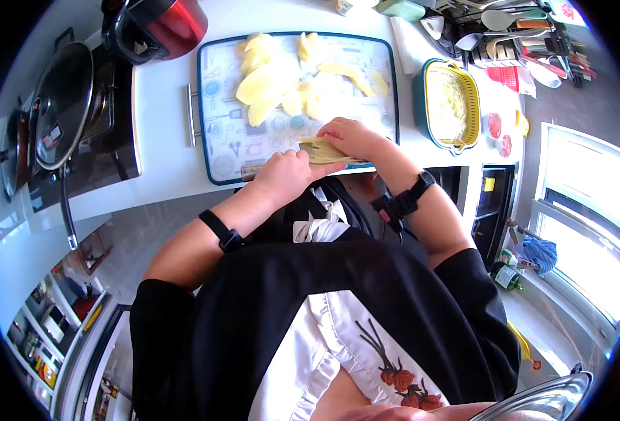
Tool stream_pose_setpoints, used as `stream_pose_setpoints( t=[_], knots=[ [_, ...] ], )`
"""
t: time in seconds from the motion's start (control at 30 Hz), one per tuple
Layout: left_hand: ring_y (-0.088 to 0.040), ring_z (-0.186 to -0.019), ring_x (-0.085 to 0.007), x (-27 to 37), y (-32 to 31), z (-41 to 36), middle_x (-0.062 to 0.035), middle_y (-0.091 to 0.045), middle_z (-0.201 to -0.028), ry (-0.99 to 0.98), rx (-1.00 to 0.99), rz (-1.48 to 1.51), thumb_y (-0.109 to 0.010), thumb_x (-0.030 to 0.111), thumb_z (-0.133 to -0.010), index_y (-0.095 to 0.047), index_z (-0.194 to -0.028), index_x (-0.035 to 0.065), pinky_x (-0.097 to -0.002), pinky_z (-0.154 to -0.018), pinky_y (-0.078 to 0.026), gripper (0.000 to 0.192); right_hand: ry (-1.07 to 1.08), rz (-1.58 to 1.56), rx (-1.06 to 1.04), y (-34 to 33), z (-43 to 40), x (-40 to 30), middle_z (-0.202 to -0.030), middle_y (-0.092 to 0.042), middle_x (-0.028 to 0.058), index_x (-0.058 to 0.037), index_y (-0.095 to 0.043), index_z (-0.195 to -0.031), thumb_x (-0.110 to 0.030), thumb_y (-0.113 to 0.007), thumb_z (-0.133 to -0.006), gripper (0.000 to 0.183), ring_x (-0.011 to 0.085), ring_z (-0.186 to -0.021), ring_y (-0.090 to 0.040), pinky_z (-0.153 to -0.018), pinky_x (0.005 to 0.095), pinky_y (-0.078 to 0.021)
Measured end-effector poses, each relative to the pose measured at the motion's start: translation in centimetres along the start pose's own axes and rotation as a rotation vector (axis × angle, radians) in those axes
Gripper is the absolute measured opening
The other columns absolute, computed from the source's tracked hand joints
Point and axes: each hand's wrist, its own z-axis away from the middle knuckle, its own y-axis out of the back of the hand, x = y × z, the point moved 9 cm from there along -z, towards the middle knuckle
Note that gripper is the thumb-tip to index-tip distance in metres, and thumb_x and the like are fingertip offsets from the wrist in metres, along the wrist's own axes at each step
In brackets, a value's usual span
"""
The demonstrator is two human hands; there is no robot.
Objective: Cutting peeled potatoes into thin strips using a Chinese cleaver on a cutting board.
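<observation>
A patterned cutting board [220, 152] with a dark blue rim lies on the white counter. At its near edge, my left hand [289, 176] and my right hand [346, 138] rest on a bundle of pale yellow cut strips [328, 152], likely potato. Part of a flat metal blade [306, 148] shows beside my left fingers, and a brownish handle-like piece [251, 169] lies left of that hand; whether my left hand grips the knife is hidden. Further up the board are piles of thin pale slices [267, 87]. My right fingers curl over the strips.
A yellow basket in a blue-green tub [470, 113] holds shredded pale strips, right of the board. A lidded pan [62, 105] sits on the dark hob at left, near a red kettle [175, 26]. Utensils in a rack [504, 47] and a folded white cloth [403, 44] stand at upper right.
</observation>
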Motion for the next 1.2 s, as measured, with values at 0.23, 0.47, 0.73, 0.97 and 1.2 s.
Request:
stream_pose_setpoints(
  t=[0.23, 0.47, 0.73, 0.97, 1.2],
  knots=[
    [-0.062, -0.065, -0.0198, 1.2, 4.6, -4.9, -0.0061, -0.053, -0.071, -0.077, 0.116, -0.183, -0.047, 0.017, -0.091, -0.03, -0.14, 0.0507, -0.0288, -0.054, -0.052, 0.062, 0.049, 0.117, 0.206, 8.0, 4.0, -0.3, -0.107, -0.059, 0.0142, -0.0115, -0.062, -0.108, -0.015, -0.052, -0.087, 0.023, 0.0313, -0.103, -0.056, -0.092, 0.0396, -0.044],
    [-0.058, -0.061, -0.0207, 6.7, 8.4, -16.2, -0.0068, -0.051, -0.073, -0.224, 0.209, -0.215, -0.047, 0.011, -0.087, -0.028, -0.14, 0.0522, -0.0312, -0.058, -0.053, 0.069, -0.034, 0.101, 0.453, 16.9, 11.7, 8.7, -0.106, -0.061, 0.0142, -0.0099, -0.063, -0.106, -0.013, -0.054, -0.085, 0.024, 0.0313, -0.101, -0.058, -0.091, 0.0391, -0.0451],
    [-0.058, -0.058, -0.0212, 10.5, 5.1, -26.1, -0.0052, -0.049, -0.065, -0.358, 0.274, -0.299, -0.046, 0.006, -0.085, -0.015, -0.147, 0.0405, -0.0349, -0.052, -0.051, 0.078, -0.184, -0.085, 0.472, 19.1, 15.3, 21.9, -0.116, -0.061, 0.0137, -0.0117, -0.061, -0.118, -0.028, -0.05, -0.093, 0.031, 0.0293, -0.107, -0.058, -0.093, 0.0377, -0.0442],
    [-0.063, -0.062, -0.0257, 9.5, 3.4, -28.2, -0.0101, -0.06, -0.07, -0.234, 0.203, -0.106, -0.046, 0.003, -0.083, -0.008, -0.149, 0.009, -0.0382, -0.056, -0.053, 0.077, -0.079, 0.003, 0.48, 17.9, 17.7, 22.2, -0.136, -0.046, 0.0162, -0.0107, -0.043, -0.137, -0.048, -0.056, -0.089, 0.062, 0.0328, -0.125, -0.045, -0.104, 0.0416, -0.037],
    [-0.062, -0.066, -0.0237, 9.6, 3.9, -27.4, -0.0092, -0.06, -0.073, -0.168, 0.189, -0.118, -0.048, 0.007, -0.084, -0.012, -0.148, 0.0025, -0.037, -0.06, -0.053, 0.073, -0.06, 0.158, 0.271, 14.4, 15.9, 19.8, -0.153, -0.021, 0.0118, -0.013, -0.022, -0.148, -0.057, -0.043, -0.091, 0.075, 0.033, -0.142, -0.014, -0.113, 0.053, -0.0153]
  ],
)
